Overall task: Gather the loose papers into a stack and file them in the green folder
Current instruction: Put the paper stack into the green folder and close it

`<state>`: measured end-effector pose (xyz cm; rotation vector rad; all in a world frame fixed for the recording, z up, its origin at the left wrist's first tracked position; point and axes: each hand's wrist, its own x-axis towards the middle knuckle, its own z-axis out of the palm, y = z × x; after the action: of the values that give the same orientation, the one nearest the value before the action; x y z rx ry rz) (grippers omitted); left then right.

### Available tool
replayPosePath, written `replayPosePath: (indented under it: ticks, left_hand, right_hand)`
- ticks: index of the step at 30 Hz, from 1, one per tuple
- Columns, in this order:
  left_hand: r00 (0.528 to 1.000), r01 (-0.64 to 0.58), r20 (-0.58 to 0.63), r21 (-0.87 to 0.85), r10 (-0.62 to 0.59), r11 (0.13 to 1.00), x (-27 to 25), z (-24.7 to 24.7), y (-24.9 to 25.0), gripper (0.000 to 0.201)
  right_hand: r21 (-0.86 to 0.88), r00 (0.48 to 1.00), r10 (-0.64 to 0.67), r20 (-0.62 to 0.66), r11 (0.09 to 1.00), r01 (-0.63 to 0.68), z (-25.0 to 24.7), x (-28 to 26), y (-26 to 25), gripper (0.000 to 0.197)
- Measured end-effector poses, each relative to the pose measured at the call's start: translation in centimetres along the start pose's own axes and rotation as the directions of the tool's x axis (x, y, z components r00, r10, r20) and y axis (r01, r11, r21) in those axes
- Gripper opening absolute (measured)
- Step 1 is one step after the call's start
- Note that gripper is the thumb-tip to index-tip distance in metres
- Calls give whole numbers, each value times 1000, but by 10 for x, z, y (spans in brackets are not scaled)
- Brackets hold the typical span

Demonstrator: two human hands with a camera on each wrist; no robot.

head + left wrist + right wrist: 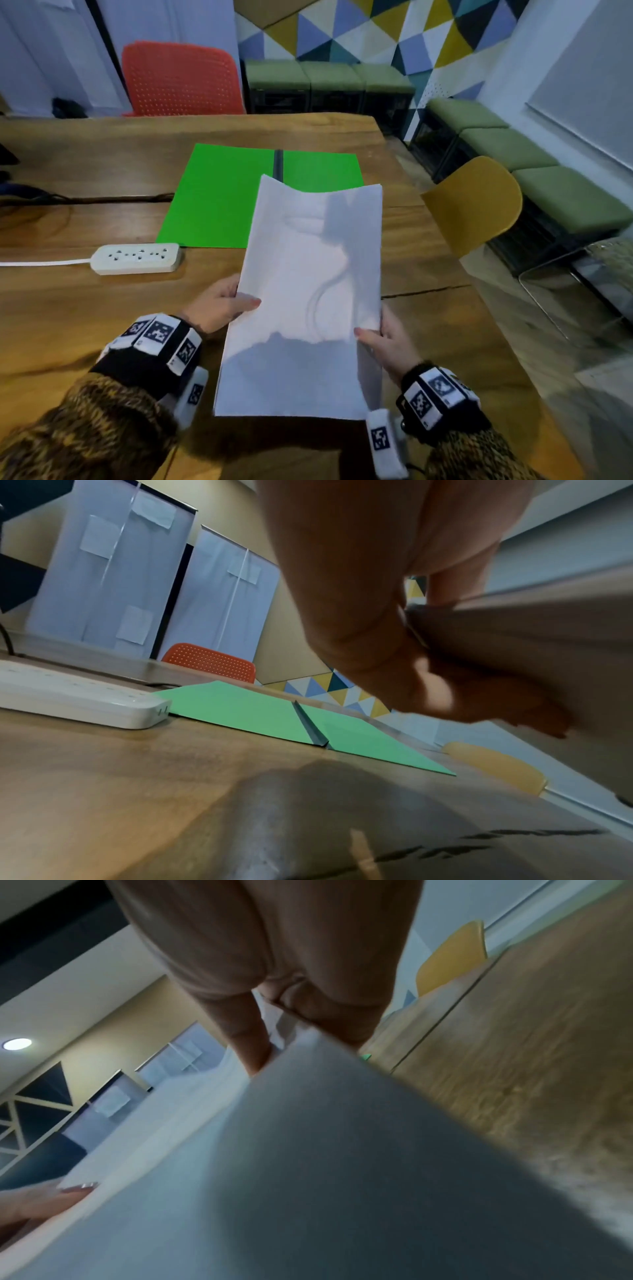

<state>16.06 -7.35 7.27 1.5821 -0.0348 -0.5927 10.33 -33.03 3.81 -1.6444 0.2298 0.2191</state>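
Papers [305, 294] are already gathered into one stack, my left hand [219, 305] and right hand [387, 339] pinching its side edges above the table [85, 308], and only filing remains, into the green folder [219, 198] lying open at twelve o'clock.

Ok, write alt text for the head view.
Two hands, the left hand and right hand, hold a stack of white papers by its side edges above a wooden table. Beyond it an open green folder lies flat, a white power strip to its left.
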Motion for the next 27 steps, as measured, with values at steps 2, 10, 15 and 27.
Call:
replayPosePath:
  ticks: [2,10,15,27]
  left_hand:
    - [999,40,-15,-5,-40,999,17,-7,-2,20]
    - [921,172,-381,585,81,793,99,-54,-8,57]
    - [950,272,-220,930,-221,246,139,-58,-37,70]
    - [973,214,-205,973,-107,86,57,-31,-70,68]
  right_hand:
    - [64,999,35,-11,997,-34,-1,16,3,39]
    - [360,991,115,-63,929,-85,0,71,10,40]
    - [438,975,160,-154,896,-77,-7,72,19,45]
    - [424,948,186,-257,903,-62,-24,32,21,46]
